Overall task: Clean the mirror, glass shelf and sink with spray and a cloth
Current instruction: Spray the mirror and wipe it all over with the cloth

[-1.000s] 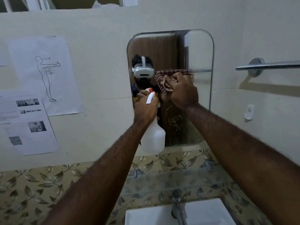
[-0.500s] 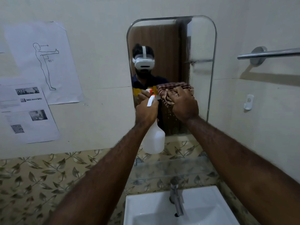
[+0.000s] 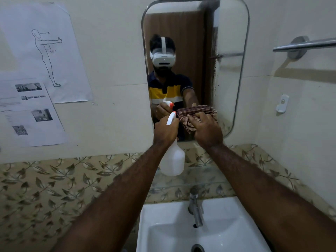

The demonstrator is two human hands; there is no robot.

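A: At the lower edge of the mirror [image 3: 196, 33], item one: your right hand [image 3: 208, 130], fingers curled and pressed on the checked cloth [image 3: 189, 118], which lay flat against the glass. Why so?

B: Judged as wiping; you pushed the cloth onto the pane to rub it.

A: Item two: your left hand [image 3: 165, 131], wrapped round the neck of the spray bottle [image 3: 172, 159], nozzle toward the mirror.

B: Kept ready beside the cloth, body hanging above the glass shelf [image 3: 209, 180]. Item three: sink [image 3: 163, 224] and tap [image 3: 195, 208] below, neither touched.

A: Unclear entries?

B: Your trigger finger was hidden; the mirror's top and the sink's front were cut off; streaks on the glass were hard to judge.
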